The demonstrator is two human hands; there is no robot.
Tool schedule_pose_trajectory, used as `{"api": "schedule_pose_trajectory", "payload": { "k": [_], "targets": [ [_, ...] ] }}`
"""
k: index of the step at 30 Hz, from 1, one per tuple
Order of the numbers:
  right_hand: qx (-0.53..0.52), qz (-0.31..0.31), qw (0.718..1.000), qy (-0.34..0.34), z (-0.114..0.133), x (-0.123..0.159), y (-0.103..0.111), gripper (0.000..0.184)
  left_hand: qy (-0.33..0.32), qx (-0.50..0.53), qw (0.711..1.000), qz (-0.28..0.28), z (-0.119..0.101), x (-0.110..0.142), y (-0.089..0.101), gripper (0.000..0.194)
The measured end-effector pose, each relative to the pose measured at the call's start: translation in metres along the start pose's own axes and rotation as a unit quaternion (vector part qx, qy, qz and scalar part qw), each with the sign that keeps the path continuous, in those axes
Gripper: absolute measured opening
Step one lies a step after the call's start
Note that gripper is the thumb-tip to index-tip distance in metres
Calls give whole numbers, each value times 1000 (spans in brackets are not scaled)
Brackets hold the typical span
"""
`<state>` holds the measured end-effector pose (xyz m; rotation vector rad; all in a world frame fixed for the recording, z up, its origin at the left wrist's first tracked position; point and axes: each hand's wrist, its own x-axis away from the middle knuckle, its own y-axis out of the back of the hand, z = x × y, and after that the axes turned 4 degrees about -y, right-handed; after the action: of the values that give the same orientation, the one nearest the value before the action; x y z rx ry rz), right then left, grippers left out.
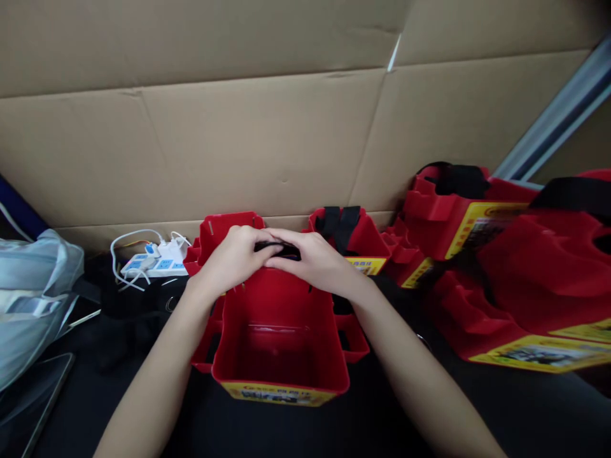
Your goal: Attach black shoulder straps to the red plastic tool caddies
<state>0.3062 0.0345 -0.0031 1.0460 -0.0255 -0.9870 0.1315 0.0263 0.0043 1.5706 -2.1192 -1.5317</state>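
Note:
A red plastic box point(277, 343) with side pockets and a yellow printed label on its front stands before me on a black surface. Over its back edge, my left hand point(243, 254) and my right hand point(310, 257) come together with curled fingers and thumbs nearly meeting. Between them shows part of a black strap point(286, 251), which both hands grip; most of it is hidden by the fingers. The inside of the box holds nothing that I can see.
More red boxes point(520, 305) with black straps stand to the right, and others point(224, 226) sit behind. A power strip point(157, 264) with white cables lies at the left, near a grey translucent bag point(38, 286) and a tablet-like device point(38, 394). Cardboard point(258, 140) walls the back.

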Motion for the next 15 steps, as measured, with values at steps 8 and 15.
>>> {"api": "schedule_pose_trajectory", "payload": {
  "k": [8, 15],
  "targets": [
    [48, 33, 994, -89, -31, 12, 37, 21, 82, 43, 995, 29, 15, 12, 24, 21],
    [-44, 46, 998, -14, -22, 3, 16, 28, 30, 32, 998, 41, 5, 2, -2, 18]
  ]
}}
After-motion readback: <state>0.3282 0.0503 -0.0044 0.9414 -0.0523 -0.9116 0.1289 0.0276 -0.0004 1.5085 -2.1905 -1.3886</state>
